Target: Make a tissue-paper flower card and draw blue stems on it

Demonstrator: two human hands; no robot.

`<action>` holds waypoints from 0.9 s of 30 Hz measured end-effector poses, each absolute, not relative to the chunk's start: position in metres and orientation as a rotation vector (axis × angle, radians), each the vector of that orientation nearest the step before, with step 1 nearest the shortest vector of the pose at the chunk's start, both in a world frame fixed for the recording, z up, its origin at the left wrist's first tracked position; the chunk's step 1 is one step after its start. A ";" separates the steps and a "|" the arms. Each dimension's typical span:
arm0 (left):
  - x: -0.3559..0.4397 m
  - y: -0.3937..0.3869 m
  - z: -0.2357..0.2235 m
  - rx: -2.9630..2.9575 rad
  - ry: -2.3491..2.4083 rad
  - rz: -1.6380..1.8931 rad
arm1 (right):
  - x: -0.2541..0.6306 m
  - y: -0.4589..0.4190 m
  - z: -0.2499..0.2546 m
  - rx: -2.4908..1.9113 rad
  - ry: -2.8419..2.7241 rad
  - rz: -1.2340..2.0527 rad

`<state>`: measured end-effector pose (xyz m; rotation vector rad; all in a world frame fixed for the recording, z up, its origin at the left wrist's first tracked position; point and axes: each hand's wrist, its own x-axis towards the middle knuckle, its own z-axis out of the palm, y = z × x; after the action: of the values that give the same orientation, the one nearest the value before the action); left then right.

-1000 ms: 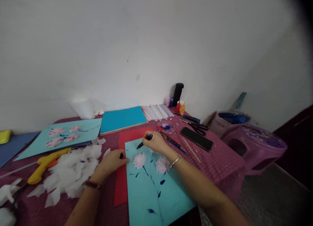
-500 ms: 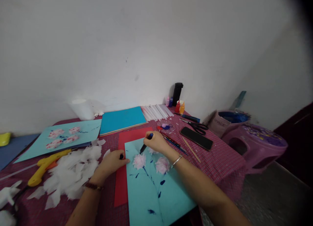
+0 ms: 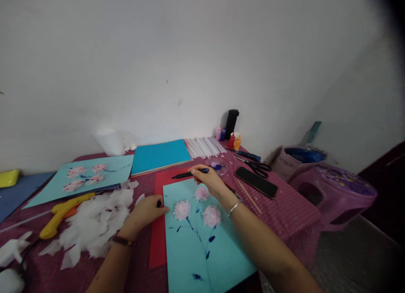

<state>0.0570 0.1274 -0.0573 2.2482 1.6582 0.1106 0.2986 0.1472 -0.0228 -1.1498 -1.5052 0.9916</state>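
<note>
My right hand point(image 3: 209, 180) grips a black marker point(image 3: 185, 174) with a blue end, held level just past the far edge of a light blue sheet point(image 3: 202, 246). That sheet carries three pink tissue flowers point(image 3: 202, 193) on dark blue painted stems. My left hand point(image 3: 146, 212) rests at the sheet's left edge with a small black cap point(image 3: 158, 203) pinched in its fingers. Under the sheet lies a red sheet point(image 3: 158, 238).
A pile of white tissue scraps point(image 3: 95, 221) and a yellow glue gun point(image 3: 63, 212) lie to the left. Another flower sheet point(image 3: 85, 177), a stack of coloured paper point(image 3: 158, 155), scissors point(image 3: 257, 166), a black phone point(image 3: 258, 181) and paint bottles point(image 3: 234, 140) sit further back. A purple stool point(image 3: 338, 187) stands right of the table.
My right hand lifted the marker off the blue sheet and moved it away toward the far edge, turning it from tip-down to level. The third pink flower is now uncovered. The left hand stayed.
</note>
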 end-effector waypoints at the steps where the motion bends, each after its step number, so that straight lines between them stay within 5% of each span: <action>1: 0.057 0.127 -0.057 2.250 1.654 0.116 | 0.298 0.147 -0.024 -1.135 -1.507 1.007; 27: 0.056 0.126 -0.057 2.300 1.673 0.137 | 0.260 0.139 -0.058 -1.226 -1.634 0.778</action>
<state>0.0564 0.1257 -0.0572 2.3000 1.6730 0.1366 0.2601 0.1395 -0.0580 -1.2256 -1.6344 0.7779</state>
